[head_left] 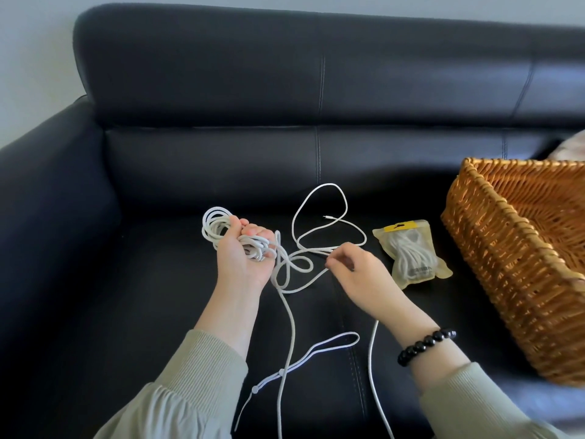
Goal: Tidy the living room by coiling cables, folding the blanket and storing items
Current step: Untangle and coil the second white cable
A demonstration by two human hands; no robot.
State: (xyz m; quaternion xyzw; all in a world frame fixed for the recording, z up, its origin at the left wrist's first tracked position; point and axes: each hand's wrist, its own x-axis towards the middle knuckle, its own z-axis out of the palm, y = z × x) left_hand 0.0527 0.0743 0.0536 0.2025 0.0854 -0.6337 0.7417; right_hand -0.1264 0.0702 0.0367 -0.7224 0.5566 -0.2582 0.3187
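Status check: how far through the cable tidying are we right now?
Done: a bundled cable sits in the pouch; several turns of the white cable are coiled in the left hand. In hand: the right hand pinches a loose strand. Left: loops lie tangled across the sofa, and the pouch lies outside the wicker basket. No folded blanket is visible.

The wicker basket (pixel 506 267) runs off the right edge of the frame and hides most of a pale thing (pixel 569 147) blurred at the upper right, strands of the white cable (pixel 289 327) leave by the bottom edge, part of its coil sits behind the left hand (pixel 243 255), and the print on the pouch (pixel 408 251) is too small to read.
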